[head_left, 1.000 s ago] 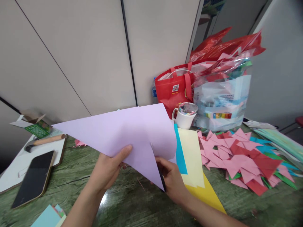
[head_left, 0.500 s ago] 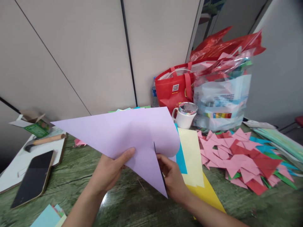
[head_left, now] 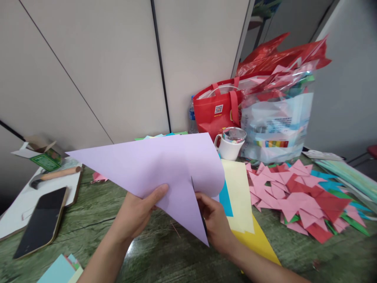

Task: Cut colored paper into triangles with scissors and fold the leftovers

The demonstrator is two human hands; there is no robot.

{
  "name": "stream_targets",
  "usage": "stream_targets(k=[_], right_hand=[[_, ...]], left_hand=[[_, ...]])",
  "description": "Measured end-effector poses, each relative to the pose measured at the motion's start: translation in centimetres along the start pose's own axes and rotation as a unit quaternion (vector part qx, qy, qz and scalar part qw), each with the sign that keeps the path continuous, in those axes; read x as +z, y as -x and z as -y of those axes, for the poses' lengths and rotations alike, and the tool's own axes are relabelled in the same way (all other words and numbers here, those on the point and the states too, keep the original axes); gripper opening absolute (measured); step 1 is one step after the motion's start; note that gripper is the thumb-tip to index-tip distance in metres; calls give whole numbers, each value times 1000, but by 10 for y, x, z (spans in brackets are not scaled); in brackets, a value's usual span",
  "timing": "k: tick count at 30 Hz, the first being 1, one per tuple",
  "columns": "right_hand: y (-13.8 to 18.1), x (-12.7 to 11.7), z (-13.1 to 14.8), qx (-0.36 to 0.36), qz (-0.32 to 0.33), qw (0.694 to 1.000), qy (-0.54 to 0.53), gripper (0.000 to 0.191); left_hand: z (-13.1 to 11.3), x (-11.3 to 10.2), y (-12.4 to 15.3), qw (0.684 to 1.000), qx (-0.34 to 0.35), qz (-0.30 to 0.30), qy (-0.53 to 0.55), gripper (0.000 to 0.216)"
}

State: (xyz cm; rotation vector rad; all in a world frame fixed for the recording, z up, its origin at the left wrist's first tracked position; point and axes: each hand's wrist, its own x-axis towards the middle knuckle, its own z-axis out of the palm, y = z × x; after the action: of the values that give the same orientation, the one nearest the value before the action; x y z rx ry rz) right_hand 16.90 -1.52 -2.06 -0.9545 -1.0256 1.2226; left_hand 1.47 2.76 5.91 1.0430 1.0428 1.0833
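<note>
A large lilac sheet of paper [head_left: 147, 165] is raised over the table, its left end pointed and its right part curled over. My left hand [head_left: 141, 212] pinches its lower edge, thumb on top and fingers underneath. My right hand [head_left: 213, 220] is closed at the slit edge, around what looks like a pair of scissors [head_left: 203, 222]. Only thin dark strips of them show along the slit; the paper and my fingers hide the rest. Beneath and to the right lie cream paper [head_left: 240, 196], blue paper [head_left: 225, 202] and yellow paper [head_left: 262, 239].
Pink, red and green folded paper pieces [head_left: 297, 196] pile up on the right. Behind stand a white mug [head_left: 231, 149], a red bag [head_left: 210, 114] and a plastic bag [head_left: 277, 125]. At left are a phone [head_left: 41, 222], a hammer [head_left: 59, 173] and a small box [head_left: 44, 155].
The lilac sheet's left point has shifted very slightly to the right. Both hands keep their hold in nearly the same place.
</note>
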Motion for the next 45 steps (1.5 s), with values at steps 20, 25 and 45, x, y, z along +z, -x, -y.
stream_targets(k=[20,25,45], right_hand=[[1,4,0,-7,-36,999,-1,19],[0,2,1,-3,-16,1000,14,23],[-2,-1,5,-10,-5,1000,-17,25]], left_hand=[[1,3,0,1000,2,-2,7,59],[1,3,0,1000,0,2,5,58],[4,4,1,999,-33,6,3,63]])
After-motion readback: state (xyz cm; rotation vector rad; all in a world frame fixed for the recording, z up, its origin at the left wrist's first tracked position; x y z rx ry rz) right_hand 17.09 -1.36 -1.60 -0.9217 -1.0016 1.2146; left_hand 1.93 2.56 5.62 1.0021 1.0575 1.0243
